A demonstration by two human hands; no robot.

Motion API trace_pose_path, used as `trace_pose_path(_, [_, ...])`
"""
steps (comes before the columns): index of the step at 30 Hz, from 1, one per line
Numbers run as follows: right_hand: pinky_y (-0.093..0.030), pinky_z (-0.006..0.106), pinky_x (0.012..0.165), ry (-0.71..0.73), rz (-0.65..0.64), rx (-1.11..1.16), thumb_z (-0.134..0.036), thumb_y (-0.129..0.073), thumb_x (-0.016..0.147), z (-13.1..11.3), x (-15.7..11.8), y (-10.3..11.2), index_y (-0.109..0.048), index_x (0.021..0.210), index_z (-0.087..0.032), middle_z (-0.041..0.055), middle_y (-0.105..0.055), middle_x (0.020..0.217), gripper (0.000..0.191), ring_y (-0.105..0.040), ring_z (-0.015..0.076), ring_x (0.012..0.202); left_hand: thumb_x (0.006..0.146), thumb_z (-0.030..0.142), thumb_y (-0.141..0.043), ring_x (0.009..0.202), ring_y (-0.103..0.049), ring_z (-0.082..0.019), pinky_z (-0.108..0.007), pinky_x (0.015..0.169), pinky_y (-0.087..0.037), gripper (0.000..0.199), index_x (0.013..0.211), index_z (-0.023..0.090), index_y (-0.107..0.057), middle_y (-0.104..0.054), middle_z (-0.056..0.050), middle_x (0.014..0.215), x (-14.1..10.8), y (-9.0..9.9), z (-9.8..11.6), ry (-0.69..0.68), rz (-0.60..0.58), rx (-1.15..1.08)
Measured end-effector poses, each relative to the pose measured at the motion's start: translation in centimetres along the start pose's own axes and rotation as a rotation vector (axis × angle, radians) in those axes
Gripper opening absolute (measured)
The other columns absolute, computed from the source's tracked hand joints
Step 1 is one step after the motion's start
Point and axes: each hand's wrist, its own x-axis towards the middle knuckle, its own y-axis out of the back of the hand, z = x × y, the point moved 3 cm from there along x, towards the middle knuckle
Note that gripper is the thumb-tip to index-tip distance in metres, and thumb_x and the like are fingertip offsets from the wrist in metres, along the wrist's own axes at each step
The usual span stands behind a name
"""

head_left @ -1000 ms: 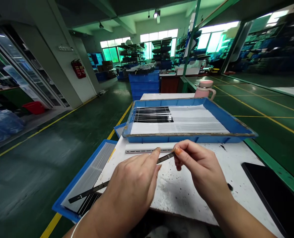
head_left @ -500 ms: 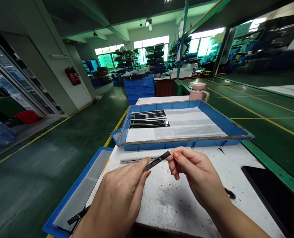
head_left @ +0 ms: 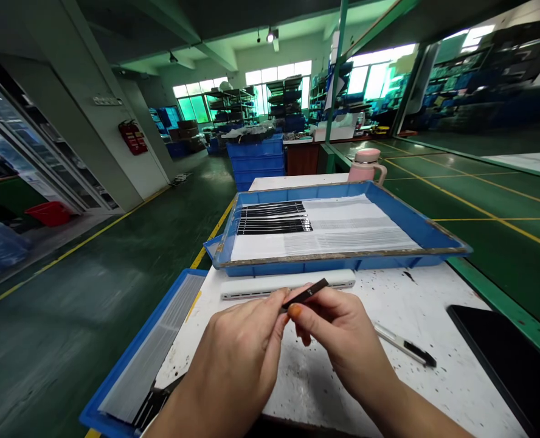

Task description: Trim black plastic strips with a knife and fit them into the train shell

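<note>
A short, flat black strip with small pale markings slants up to the right between my hands. My left hand is closed, its thumb and fingers pinching the strip's lower end. My right hand is closed too, thumb pressed near the strip's lower part and fingers behind it, close against the left fingertips. Beyond the hands lies a long white bar-shaped object with slots along its side. A blue tray behind it holds white sheets and a row of similar black strips.
To the right lie a black-and-clear pen and a dark flat device. A pink cup stands behind the tray. At left, a lower blue tray holds pale sheets and black strips, partly hidden by my forearm. The white tabletop is speckled.
My right hand has moved left and in against my left fingers, its thumb now on the strip's lower part. The left hand has shifted slightly right. More of the pen and white bar shows.
</note>
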Motion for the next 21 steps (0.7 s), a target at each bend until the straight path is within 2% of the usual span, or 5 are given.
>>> trace_pose_path(6, [-0.053,0.020,0.069,0.128,0.244,0.053,-0.032,-0.063,0.099,-1.6,1.6,4.0,-0.071,0.098,-0.025,0.0011,-0.068,0.098,0.011,-0.063,0.0137,0.084,0.100,0.034,-0.055,0.080,-0.070,-0.019,-0.029,0.071,-0.053,0.032,0.125,0.018,-0.064,-0.075,-0.004,0.094,0.2,0.2,-1.6,0.107,-0.138,-0.093])
trace_pose_path(9, [-0.056,0.027,0.075,0.235,0.363,0.083,-0.029,-0.052,0.103,-3.9,2.5,6.9,-0.063,0.095,-0.026,0.0009,-0.065,0.089,0.014,-0.064,0.0157,0.082,0.100,0.044,-0.052,0.084,-0.069,-0.018,-0.028,0.076,-0.053,0.038,0.128,0.021,-0.065,-0.075,-0.004,0.100,0.0,1.5,-4.6,0.272,-0.041,-0.165])
trace_pose_path(13, [-0.052,0.029,0.063,0.186,0.295,-0.023,-0.030,-0.056,0.103,-4.7,3.1,7.6,-0.061,0.099,-0.027,-0.0033,-0.051,0.068,0.007,-0.050,0.0134,0.055,0.098,0.040,-0.056,0.099,-0.067,-0.026,-0.038,0.087,-0.053,0.033,0.118,0.018,-0.069,-0.071,-0.010,0.115,-1.2,1.4,-9.0,0.490,-0.051,0.072])
trace_pose_path(17, [-0.048,0.029,0.060,0.248,0.226,-0.420,-0.037,-0.062,0.101,-3.3,2.6,5.8,-0.064,0.108,-0.028,-0.0015,-0.059,0.076,0.011,-0.058,0.0163,0.063,0.091,0.030,-0.065,0.128,-0.052,-0.035,-0.052,0.108,-0.043,0.041,0.130,0.016,-0.062,-0.060,-0.015,0.136,-2.5,-1.0,-11.6,0.491,-0.180,0.192])
trace_pose_path(21, [-0.042,0.028,0.057,0.389,-0.020,-0.915,-0.031,-0.049,0.105,-2.1,2.6,3.7,-0.063,0.113,-0.029,-0.0026,-0.061,0.075,0.016,-0.057,0.0148,0.060,0.087,0.022,-0.067,0.133,-0.049,-0.033,-0.048,0.113,-0.039,0.047,0.133,0.017,-0.060,-0.058,-0.015,0.140,-3.1,-3.1,-12.9,0.464,-0.224,0.126])
